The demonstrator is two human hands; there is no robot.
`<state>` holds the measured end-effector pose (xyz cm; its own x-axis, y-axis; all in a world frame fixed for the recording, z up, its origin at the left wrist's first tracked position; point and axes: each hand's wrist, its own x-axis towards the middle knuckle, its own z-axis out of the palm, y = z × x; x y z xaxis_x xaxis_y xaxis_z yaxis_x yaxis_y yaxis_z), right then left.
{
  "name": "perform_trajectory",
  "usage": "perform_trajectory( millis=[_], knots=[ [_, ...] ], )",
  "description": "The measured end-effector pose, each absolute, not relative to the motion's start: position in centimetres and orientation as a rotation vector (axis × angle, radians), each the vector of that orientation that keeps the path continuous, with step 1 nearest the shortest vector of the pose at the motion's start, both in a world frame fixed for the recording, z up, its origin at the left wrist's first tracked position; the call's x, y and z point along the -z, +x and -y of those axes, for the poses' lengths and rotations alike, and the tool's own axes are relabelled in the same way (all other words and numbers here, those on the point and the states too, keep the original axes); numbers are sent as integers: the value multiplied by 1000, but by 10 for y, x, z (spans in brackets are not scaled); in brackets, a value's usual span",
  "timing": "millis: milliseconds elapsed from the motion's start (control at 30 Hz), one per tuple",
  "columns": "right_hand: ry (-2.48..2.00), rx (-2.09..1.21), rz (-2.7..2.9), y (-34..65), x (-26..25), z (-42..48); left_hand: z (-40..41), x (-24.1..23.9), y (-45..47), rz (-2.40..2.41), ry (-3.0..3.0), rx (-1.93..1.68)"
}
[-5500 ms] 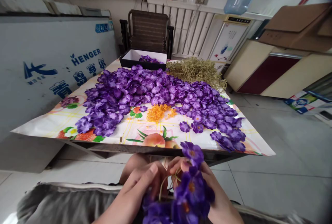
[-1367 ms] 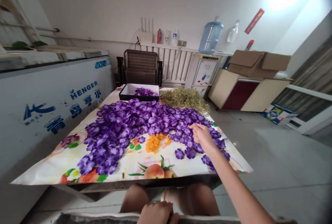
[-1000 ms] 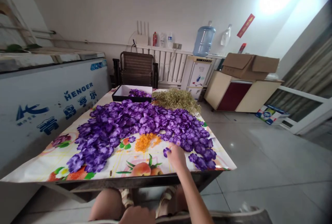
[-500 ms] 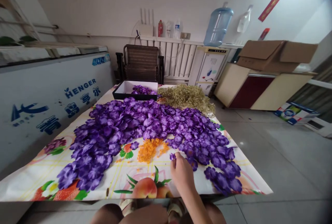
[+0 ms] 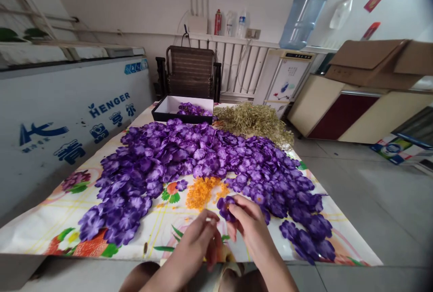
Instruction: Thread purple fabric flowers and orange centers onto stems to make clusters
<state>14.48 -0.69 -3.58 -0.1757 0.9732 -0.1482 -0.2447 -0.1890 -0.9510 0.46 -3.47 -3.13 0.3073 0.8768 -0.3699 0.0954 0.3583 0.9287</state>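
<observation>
Likely light and soft, the flower (image 5: 224,207) my right hand (image 5: 248,221) pinches suits central holding; whether my left hand (image 5: 196,239) grips, I can't tell.

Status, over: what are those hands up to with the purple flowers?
Right hand pinching one purple flower. Left hand close by, half-curled, contents unclear. Orange bits just beyond, seemingly not blocking.

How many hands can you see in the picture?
2. The left hand is over the near part of the tablecloth; the right hand is beside it, pinching a purple flower. Some fingers are partly hidden.
</observation>
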Motion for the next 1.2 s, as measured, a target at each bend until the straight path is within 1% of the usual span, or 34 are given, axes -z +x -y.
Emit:
perform_trajectory(
  millis=[100, 267, 433, 567, 733, 1033, 1133, 1200],
  knots=[
    [-1044, -1558, 1124, 136, 33, 15, 28, 27, 0, -1128, 1128, -817],
    [-1076, -1499, 1210, 130, 30, 23, 27, 26, -8, -1199, 1239, -924],
    [-1111, -1478, 1334, 130, 30, 22, 29, 22, -8, -1252, 1323, -945],
    [-1171, -1389, 1351, 130, 33, 19, 29, 18, -10, -1279, 1416, -937],
    [-1153, -1374, 1225, 140, 39, 8, 19, 18, -17, -1289, 1501, -906],
    [-1079, -1332, 812, 181, 47, -14, -1, 26, -11, -1327, 1555, -860],
    [-1041, -1413, 777, 177, 41, -12, -2, 29, -8, -1323, 1594, -870],
    [-1000, -1556, 813, 166, 33, -2, -10, 32, -6, -1343, 1620, -901]
  ],
)
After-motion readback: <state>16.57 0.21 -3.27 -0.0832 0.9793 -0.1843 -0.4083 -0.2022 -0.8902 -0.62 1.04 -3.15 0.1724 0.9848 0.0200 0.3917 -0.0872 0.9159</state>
